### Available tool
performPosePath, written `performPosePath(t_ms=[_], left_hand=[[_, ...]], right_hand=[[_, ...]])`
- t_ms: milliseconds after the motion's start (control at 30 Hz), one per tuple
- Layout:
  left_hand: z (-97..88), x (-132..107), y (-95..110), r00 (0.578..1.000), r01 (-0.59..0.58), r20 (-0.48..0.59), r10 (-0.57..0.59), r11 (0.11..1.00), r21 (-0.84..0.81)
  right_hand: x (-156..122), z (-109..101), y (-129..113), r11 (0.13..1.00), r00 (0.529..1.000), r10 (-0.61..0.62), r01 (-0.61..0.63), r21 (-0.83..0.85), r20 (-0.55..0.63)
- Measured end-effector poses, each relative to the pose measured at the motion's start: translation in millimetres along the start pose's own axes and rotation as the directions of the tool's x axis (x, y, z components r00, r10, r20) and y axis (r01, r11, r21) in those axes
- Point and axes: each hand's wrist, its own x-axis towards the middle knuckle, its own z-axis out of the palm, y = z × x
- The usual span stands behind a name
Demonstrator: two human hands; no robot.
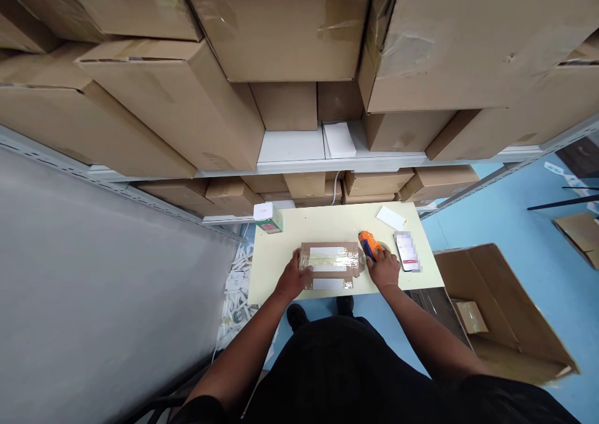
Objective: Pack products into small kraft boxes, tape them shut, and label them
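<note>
On near half of table (322, 224), cardboard box (328, 261) lies flat, long axis left to right, roughly parallel to near edge; one short end faces right hand (384, 269). Left hand (294, 277) grips opposite end narrowly, thumb on top, presumably for steadiness. Right hand closes round orange tape dispenser (369, 243), head pointing far-left, probably held alongside for ready use. Farther right: phone (406, 252). Toward far edge: white card (392, 217), small white-green carton (268, 217). Beyond: loaded shelf (299, 167).

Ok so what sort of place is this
Probably a stockroom with a packing spot: large brown cardboard boxes crowd the pale metal shelving, and a taped brown carton lies on the cream rectangular table beside what looks like an orange plastic tape dispenser.
</note>
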Motion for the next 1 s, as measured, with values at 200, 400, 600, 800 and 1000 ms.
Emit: performPosePath(t_ms=[200,400,600,800,1000], left_hand=[[-10.1,-12.7,13.5,0.998,0.004,0.058,0.007,0.984,-0.181],[-21.9,-44.7,9.0,0.992,-0.126,-0.040,0.120,0.927,-0.353],[-1.7,-40.3,-7.5,0.996,-0.031,-0.093,-0.012,0.892,-0.451],[10.0,-18.7,-26.4,0.973,0.178,-0.108,-0.203,0.963,-0.202],[-6.4,13.1,-13.8,0.975,0.207,-0.048,-0.216,0.967,-0.150]], right_hand=[[-28.6,-19.2,-35.8,0.741,0.910,0.009,-0.284,0.608,0.414],[-37.8,-49.3,-58.5,0.555,0.965,-0.125,-0.126,0.822,0.232],[-28.8,-34.5,-55.8,0.631,0.937,-0.128,-0.175,0.756,0.324],[-25.3,-4.9,-51.6,0.791,0.890,-0.079,-0.218,0.571,0.449],[-0.1,-12.2,-66.1,0.794,0.930,-0.121,-0.119,0.596,0.346]])
